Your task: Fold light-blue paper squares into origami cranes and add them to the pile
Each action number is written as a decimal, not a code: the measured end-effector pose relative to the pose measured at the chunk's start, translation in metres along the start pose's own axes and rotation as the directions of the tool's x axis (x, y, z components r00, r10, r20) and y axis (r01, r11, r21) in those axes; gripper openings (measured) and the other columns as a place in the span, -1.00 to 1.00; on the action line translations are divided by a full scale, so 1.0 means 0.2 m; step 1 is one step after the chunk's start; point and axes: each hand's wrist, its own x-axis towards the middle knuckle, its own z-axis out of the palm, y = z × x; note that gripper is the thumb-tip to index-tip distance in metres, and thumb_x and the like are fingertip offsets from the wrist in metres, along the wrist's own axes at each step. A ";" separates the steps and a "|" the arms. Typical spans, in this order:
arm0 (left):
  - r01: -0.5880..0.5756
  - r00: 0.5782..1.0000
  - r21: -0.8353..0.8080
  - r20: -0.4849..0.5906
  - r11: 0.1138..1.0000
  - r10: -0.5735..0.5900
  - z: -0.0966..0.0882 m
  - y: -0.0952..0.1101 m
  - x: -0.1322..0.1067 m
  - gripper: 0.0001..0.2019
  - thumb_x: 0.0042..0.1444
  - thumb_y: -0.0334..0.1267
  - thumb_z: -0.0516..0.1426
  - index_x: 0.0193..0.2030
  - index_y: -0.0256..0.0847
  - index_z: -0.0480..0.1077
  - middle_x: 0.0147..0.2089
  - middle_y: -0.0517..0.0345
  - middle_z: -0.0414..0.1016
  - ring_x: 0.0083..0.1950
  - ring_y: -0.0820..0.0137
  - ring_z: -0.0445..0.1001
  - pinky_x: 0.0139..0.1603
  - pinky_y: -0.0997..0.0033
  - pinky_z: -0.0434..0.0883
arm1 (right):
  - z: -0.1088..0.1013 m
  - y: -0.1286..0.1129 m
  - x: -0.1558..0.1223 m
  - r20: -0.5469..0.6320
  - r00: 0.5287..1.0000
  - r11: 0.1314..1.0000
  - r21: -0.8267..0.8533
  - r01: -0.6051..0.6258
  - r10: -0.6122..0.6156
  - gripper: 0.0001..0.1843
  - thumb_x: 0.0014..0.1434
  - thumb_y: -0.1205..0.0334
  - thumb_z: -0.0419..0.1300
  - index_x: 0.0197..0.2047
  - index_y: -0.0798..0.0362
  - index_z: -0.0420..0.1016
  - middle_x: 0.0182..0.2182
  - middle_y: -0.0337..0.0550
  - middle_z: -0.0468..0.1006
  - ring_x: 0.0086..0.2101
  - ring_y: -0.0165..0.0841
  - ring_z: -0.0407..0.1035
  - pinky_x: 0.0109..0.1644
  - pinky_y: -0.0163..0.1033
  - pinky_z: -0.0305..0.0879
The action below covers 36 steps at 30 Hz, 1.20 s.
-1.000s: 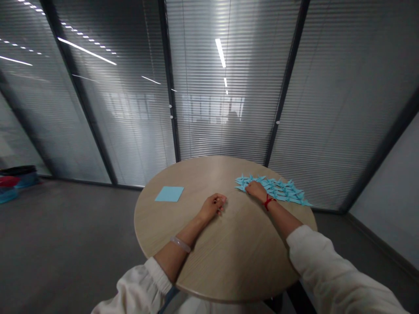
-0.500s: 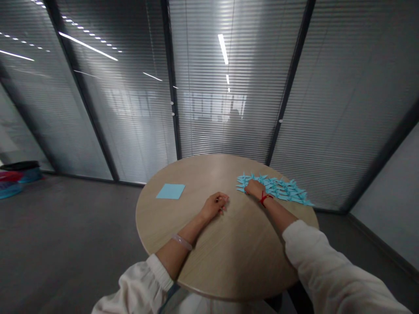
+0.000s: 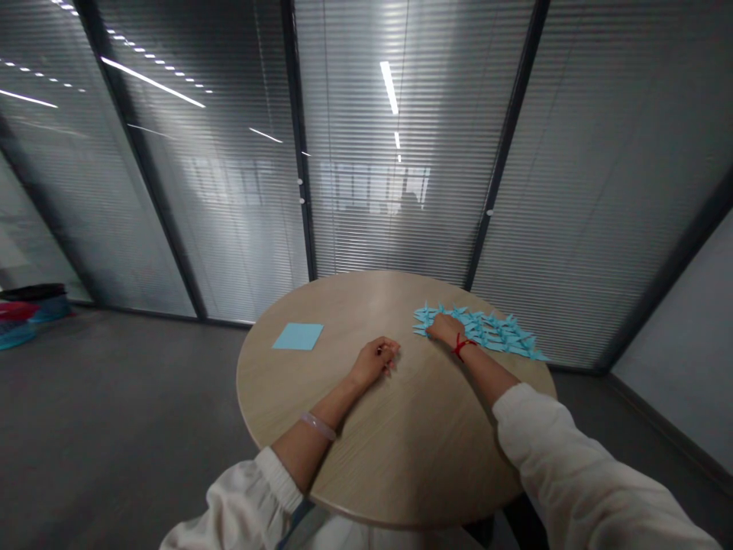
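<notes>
My left hand (image 3: 375,360) rests on the round wooden table (image 3: 401,451) near its middle, fingers curled shut with nothing visible in them. My right hand (image 3: 445,328), a red string on its wrist, lies on the left end of a spread of several folded light-blue paper cranes (image 3: 492,334) at the table's far right. Its fingers are curled down onto the cranes; whether they grip one is hidden. A flat light-blue paper square (image 3: 298,336) lies alone at the far left of the table.
Glass partitions with blinds and dark frames (image 3: 504,145) stand just behind the table. Grey carpet floor (image 3: 114,428) stretches to the left, with coloured bins (image 3: 26,313) at the far left edge.
Only the view shifted slightly. Both hands stay where they were on the table.
</notes>
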 end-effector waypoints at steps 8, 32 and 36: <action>-0.089 0.992 0.355 -0.052 0.931 0.115 -0.03 0.00 0.00 -0.80 0.09 -0.20 0.04 -0.28 -0.26 0.43 -0.41 0.10 0.43 -0.39 0.41 0.38 -0.33 0.42 0.36 | -0.08 -0.04 -0.17 -0.195 0.975 0.994 -0.033 0.106 -0.110 -0.63 0.22 0.27 -0.09 -0.09 0.20 0.47 -0.18 0.16 0.54 -0.14 -0.16 0.44 -0.15 -0.22 0.26; -0.125 0.990 0.974 0.135 0.190 -0.042 -0.04 -0.01 -0.26 -0.43 0.24 0.04 -0.25 0.35 -0.07 -0.05 0.40 -0.04 -0.15 0.39 -0.04 -0.26 0.24 -0.26 -0.23 | 0.33 -0.15 -0.65 -0.017 0.887 0.883 0.099 0.460 -0.461 -0.33 0.22 -0.23 -0.41 0.33 -0.21 -0.12 0.34 -0.06 -0.20 0.29 -0.01 -0.33 0.21 0.32 -0.42; -0.132 0.990 0.972 0.139 0.195 -0.027 -0.04 -0.03 -0.25 -0.42 0.23 0.05 -0.26 0.35 -0.10 -0.04 0.40 -0.04 -0.15 0.39 -0.04 -0.28 0.25 -0.24 -0.25 | 0.34 -0.15 -0.64 -0.012 0.889 0.885 0.088 0.457 -0.457 -0.32 0.22 -0.24 -0.41 0.33 -0.22 -0.14 0.34 -0.05 -0.20 0.29 0.01 -0.33 0.20 0.34 -0.40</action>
